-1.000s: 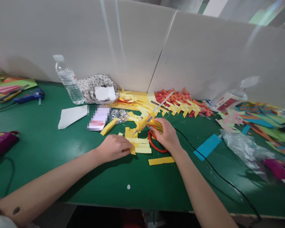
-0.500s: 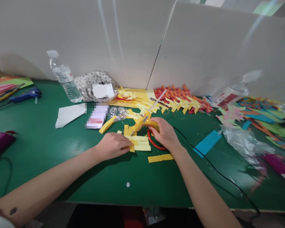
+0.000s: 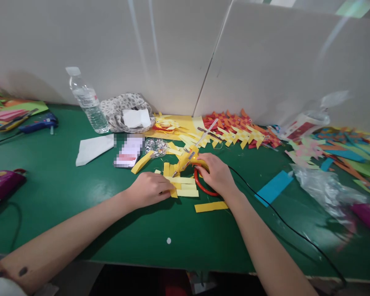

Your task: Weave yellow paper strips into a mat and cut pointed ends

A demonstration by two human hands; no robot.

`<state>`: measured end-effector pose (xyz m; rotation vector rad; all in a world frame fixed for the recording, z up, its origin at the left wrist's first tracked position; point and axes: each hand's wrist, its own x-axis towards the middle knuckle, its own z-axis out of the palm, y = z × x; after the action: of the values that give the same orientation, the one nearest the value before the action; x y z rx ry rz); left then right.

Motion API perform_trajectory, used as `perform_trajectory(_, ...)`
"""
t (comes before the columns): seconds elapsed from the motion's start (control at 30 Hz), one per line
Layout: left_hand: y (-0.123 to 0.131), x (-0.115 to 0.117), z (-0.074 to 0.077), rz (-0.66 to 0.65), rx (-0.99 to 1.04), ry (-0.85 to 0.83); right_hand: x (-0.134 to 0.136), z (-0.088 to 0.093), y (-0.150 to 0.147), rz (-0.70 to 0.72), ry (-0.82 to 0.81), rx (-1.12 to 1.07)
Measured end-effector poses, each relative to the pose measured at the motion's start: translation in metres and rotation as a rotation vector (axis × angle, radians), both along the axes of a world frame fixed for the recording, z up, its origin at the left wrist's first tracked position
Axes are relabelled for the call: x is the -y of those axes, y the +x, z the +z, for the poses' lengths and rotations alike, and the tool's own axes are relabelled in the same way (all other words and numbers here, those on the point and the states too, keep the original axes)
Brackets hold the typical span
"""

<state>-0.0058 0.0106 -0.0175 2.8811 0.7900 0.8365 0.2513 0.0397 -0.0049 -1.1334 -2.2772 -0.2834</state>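
Observation:
My right hand [image 3: 217,172] is closed around a yellow hot glue gun [image 3: 187,158], whose clear glue stick [image 3: 207,132] juts out at the back. The gun's nozzle points down and left, at or just above a small lattice of yellow strips [image 3: 186,186]. My left hand [image 3: 149,190] presses on the lattice's left side with its fingers together. The fingertips hide part of the strips. A red loop-shaped handle [image 3: 205,188] lies below my right hand. In front of that hand is a loose yellow strip [image 3: 210,206].
A phone [image 3: 128,152], a water bottle [image 3: 89,102] and a patterned cloth bag [image 3: 114,117] stand behind my left hand. Woven red and yellow pieces [image 3: 234,129] line the wall. The gun's black cord [image 3: 277,213] crosses the right side, near a blue card [image 3: 274,188].
The whole view has shifted slightly, so everything appears a little further right. My hands, the glue gun and the strips keep nearly the same positions relative to each other.

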Motion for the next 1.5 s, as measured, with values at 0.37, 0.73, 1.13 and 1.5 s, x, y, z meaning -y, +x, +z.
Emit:
perform_trajectory(0.37, -0.0004, -0.0008, -0.0025, 0.009, -0.015, 0.004, -0.0002, -0.0023, -0.001, -0.053, 0.001, 0.004)
perform_trajectory(0.73, 0.0003, 0.0005, 0.0016, -0.004, -0.008, 0.012, 0.0028, 0.0021, -0.0028, -0.061, -0.023, 0.015)
perform_trajectory(1.13, 0.0007, 0.001, 0.0028, -0.002, -0.028, 0.012, 0.0018, -0.0014, -0.0038, -0.074, 0.026, 0.022)
perform_trajectory(1.5, 0.0005, 0.001, 0.0033, 0.009, -0.054, 0.007, 0.0046, -0.003, -0.0029, -0.078, -0.005, -0.215)
